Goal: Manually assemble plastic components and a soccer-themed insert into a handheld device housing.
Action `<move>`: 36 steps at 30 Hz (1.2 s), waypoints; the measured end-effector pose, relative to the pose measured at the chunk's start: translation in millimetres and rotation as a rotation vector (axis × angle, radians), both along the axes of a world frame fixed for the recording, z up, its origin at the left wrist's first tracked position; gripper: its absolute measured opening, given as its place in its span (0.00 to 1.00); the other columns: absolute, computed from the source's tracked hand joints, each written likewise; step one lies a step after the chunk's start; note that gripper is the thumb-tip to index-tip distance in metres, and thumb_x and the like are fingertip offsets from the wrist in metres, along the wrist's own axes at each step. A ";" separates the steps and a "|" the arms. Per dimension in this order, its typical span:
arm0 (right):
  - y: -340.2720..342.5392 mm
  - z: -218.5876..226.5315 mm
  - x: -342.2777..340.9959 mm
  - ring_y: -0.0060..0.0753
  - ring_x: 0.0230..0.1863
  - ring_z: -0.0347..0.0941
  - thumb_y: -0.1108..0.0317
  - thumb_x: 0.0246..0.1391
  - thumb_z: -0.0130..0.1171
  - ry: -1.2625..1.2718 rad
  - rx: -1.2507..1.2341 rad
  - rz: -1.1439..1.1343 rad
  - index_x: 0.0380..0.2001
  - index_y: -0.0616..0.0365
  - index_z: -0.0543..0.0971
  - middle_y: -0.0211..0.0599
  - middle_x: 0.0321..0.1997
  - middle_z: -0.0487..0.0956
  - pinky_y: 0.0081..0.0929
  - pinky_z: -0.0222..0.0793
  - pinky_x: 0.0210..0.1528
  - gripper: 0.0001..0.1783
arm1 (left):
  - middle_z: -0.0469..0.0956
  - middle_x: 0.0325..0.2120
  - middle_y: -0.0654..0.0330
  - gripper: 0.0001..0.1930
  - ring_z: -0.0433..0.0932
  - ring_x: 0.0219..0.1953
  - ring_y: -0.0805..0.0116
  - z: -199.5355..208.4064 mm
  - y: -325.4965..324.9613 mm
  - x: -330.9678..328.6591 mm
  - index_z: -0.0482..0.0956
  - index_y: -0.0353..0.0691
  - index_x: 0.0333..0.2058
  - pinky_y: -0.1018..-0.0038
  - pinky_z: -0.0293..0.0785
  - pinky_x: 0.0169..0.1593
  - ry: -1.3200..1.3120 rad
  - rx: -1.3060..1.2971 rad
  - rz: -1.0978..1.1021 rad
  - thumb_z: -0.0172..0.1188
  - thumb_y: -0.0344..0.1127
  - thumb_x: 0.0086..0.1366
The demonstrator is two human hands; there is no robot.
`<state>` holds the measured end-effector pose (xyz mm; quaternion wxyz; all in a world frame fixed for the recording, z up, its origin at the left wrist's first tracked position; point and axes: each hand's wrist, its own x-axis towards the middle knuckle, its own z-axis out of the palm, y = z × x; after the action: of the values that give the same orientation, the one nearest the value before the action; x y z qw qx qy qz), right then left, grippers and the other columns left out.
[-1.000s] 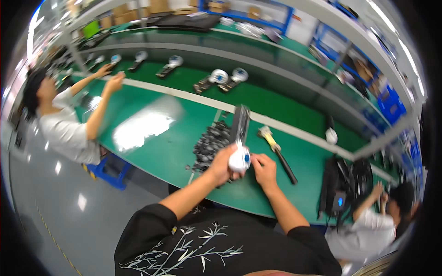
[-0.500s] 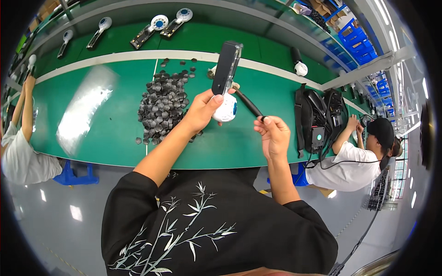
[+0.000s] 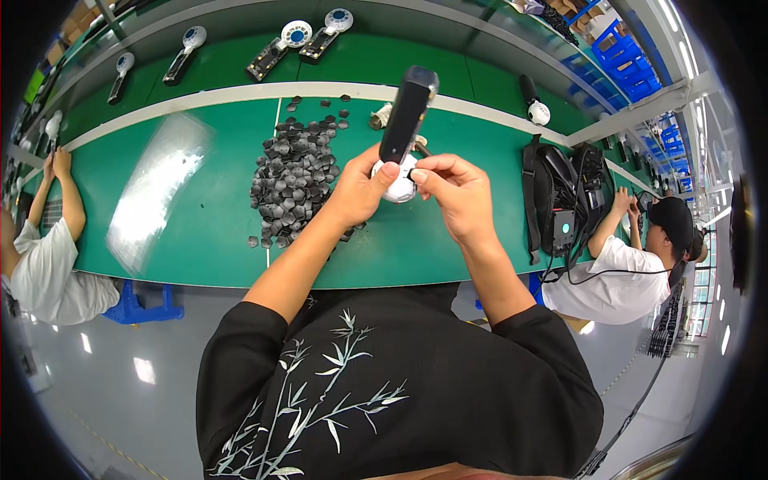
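Upright in my left hand is a handheld device with a round white head and a thick black handle. My left fingers wrap the white head, thumb on its near side. My right hand pinches a small dark piece against the right part of that head; the piece is too small to name. Behind the device a black-handled tool lies on the table, mostly hidden by my right hand. To the left spreads a pile of small black pentagonal pieces.
Several similar white-headed devices lie along the back strip. A crumpled pale item sits behind the device. Clear plastic sheeting lies left; a black bag with cables stands right. Co-workers sit left and right.
My right hand has moved left and up to the white head, its fingers now touching it. The device's handle leans slightly differently. The whole view has shifted a little.
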<state>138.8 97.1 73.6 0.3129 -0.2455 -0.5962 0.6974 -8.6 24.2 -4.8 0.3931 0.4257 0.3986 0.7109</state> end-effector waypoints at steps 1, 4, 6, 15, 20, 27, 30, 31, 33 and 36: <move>2.1 -0.5 -2.0 0.22 0.28 0.69 0.81 0.51 0.63 -0.013 0.026 0.019 0.38 0.67 0.79 0.34 0.27 0.76 0.16 0.67 0.32 0.09 | 0.79 0.40 0.53 0.29 0.78 0.32 0.67 0.6 0.4 0.2 0.71 0.33 0.56 0.76 0.76 0.35 0.042 0.009 0.020 0.53 0.54 0.69; 7.4 -0.8 -5.8 0.21 0.27 0.68 0.81 0.50 0.63 -0.043 0.075 0.056 0.37 0.66 0.79 0.33 0.27 0.75 0.15 0.67 0.31 0.10 | 0.79 0.41 0.53 0.29 0.78 0.34 0.68 2.5 0.7 0.4 0.71 0.33 0.56 0.75 0.76 0.38 0.123 0.024 0.059 0.53 0.54 0.69; 10.1 1.4 -6.0 0.21 0.26 0.68 0.81 0.50 0.63 -0.069 0.016 0.083 0.38 0.65 0.78 0.32 0.26 0.75 0.14 0.66 0.30 0.10 | 0.79 0.39 0.54 0.25 0.77 0.35 0.68 5.5 0.6 1.1 0.73 0.36 0.54 0.75 0.75 0.39 0.076 0.034 0.045 0.54 0.51 0.69; 7.7 5.6 -10.1 0.20 0.24 0.68 0.80 0.51 0.63 -0.084 -0.128 0.108 0.41 0.62 0.75 0.29 0.27 0.71 0.13 0.66 0.28 0.13 | 0.79 0.37 0.55 0.21 0.77 0.35 0.68 10.7 -1.3 5.6 0.72 0.35 0.52 0.74 0.75 0.40 -0.099 0.011 -0.021 0.57 0.43 0.67; -1.5 4.5 -11.0 0.21 0.24 0.69 0.80 0.51 0.63 -0.033 -0.172 0.090 0.42 0.62 0.74 0.29 0.28 0.70 0.14 0.67 0.28 0.15 | 0.78 0.37 0.52 0.23 0.77 0.32 0.65 9.8 -2.3 6.6 0.70 0.31 0.53 0.74 0.76 0.37 -0.123 0.028 -0.007 0.58 0.39 0.65; -6.0 1.7 -11.8 0.22 0.24 0.69 0.79 0.52 0.62 0.001 -0.173 0.082 0.43 0.62 0.73 0.30 0.29 0.70 0.15 0.68 0.29 0.15 | 0.79 0.35 0.54 0.20 0.76 0.31 0.68 5.6 -2.2 4.3 0.73 0.32 0.49 0.73 0.75 0.37 -0.260 0.016 -0.050 0.62 0.33 0.59; -6.1 1.5 -12.3 0.22 0.24 0.69 0.79 0.52 0.62 0.002 -0.170 0.080 0.43 0.62 0.73 0.30 0.29 0.70 0.15 0.68 0.29 0.15 | 0.79 0.35 0.54 0.20 0.76 0.31 0.68 8.9 -2.7 3.0 0.73 0.32 0.49 0.73 0.75 0.37 -0.266 0.006 -0.060 0.62 0.33 0.59; -5.8 2.0 -12.3 0.22 0.24 0.69 0.79 0.52 0.62 0.004 -0.170 0.081 0.44 0.62 0.73 0.30 0.29 0.70 0.15 0.68 0.29 0.15 | 0.79 0.34 0.54 0.20 0.76 0.31 0.68 10.9 -3.0 2.6 0.73 0.32 0.49 0.73 0.75 0.37 -0.263 0.000 -0.068 0.62 0.32 0.59; -5.2 2.9 -11.9 0.22 0.24 0.69 0.79 0.52 0.62 0.009 -0.170 0.083 0.44 0.63 0.73 0.30 0.29 0.70 0.15 0.69 0.30 0.15 | 0.78 0.34 0.54 0.20 0.76 0.31 0.67 15.1 -4.1 2.4 0.73 0.33 0.49 0.73 0.75 0.36 -0.256 -0.013 -0.084 0.62 0.32 0.59; -3.6 4.4 -10.1 0.22 0.24 0.68 0.80 0.52 0.61 0.007 -0.184 0.079 0.44 0.63 0.73 0.30 0.29 0.70 0.15 0.68 0.30 0.16 | 0.78 0.34 0.54 0.19 0.76 0.30 0.67 25.0 -4.3 6.1 0.73 0.33 0.49 0.73 0.75 0.37 -0.230 -0.013 -0.060 0.61 0.32 0.59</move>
<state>128.7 93.5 78.0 0.2634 -0.2468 -0.5378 0.7618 -2.5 19.9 20.2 0.4601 0.3506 0.3427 0.7402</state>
